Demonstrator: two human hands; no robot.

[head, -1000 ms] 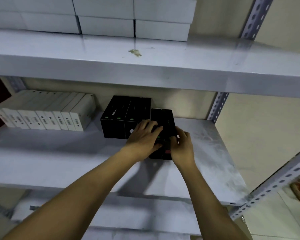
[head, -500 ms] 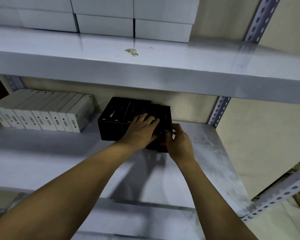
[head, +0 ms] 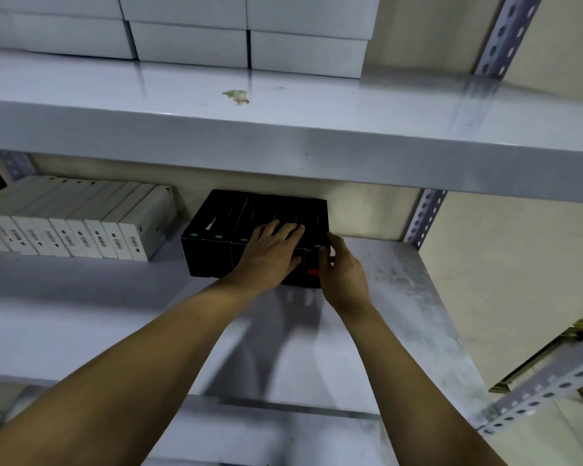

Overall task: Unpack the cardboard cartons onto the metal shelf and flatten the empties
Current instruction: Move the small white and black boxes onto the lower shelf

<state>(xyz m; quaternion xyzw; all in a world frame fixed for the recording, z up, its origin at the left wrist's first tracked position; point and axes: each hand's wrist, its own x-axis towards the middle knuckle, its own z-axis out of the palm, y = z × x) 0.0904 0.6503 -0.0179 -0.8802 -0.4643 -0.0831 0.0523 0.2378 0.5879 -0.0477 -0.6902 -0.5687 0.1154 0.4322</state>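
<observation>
Fingers point(head: 291, 230) of left hand point(head: 270, 255) lie straight atop black boxes point(head: 216, 243) on shelf point(head: 81, 297); right hand point(head: 343, 269) grips their rightmost box point(head: 313, 280).

Stockroom: slotted-angle metal shelf point(head: 283, 136), stacked white boxes point(head: 189, 42), rows of boxed goods point(head: 81, 227).

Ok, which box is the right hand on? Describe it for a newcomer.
Look at the middle shelf of the metal rack, at the row of black boxes right of the white boxes. It is the rightmost black box, held by the right hand; alone among them it shows a red label on its front.
</observation>
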